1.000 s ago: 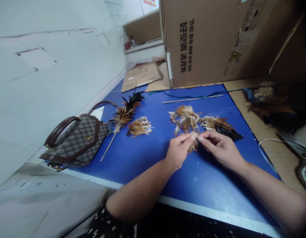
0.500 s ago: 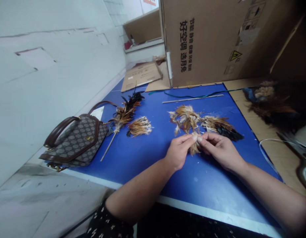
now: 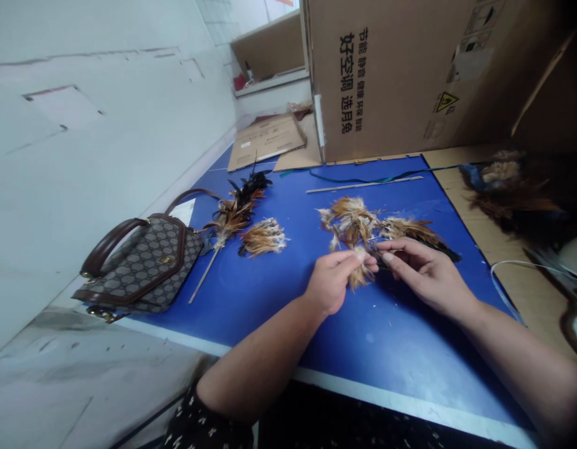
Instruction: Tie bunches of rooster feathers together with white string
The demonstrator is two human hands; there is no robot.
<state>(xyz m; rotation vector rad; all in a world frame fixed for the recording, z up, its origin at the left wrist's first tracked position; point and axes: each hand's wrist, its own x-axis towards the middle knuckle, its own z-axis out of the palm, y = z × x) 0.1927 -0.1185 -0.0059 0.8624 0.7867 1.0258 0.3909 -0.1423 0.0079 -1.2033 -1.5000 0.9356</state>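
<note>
My left hand (image 3: pixel 333 279) is closed in a pinch on a small bunch of brown feathers (image 3: pixel 360 273) just above the blue table (image 3: pixel 251 299). My right hand (image 3: pixel 422 271) is beside it, fingers slightly apart and reaching toward the loose pile of brown and tan feathers (image 3: pixel 351 221) behind. It touches or nears dark feathers (image 3: pixel 417 231) lying to the right; I cannot tell whether it holds one.
A patterned brown handbag (image 3: pixel 141 265) sits at the table's left edge. A feather duster on a stick (image 3: pixel 230 218) and a small feather bundle (image 3: pixel 265 237) lie at centre left. A thin rod (image 3: pixel 363 184) lies further back. A large cardboard box (image 3: pixel 410 75) stands behind; more feathers (image 3: pixel 513 187) at right.
My left hand has drawn the small feather bunch slightly left, away from my right hand. My right hand's fingers have let go of it and spread toward the pile.
</note>
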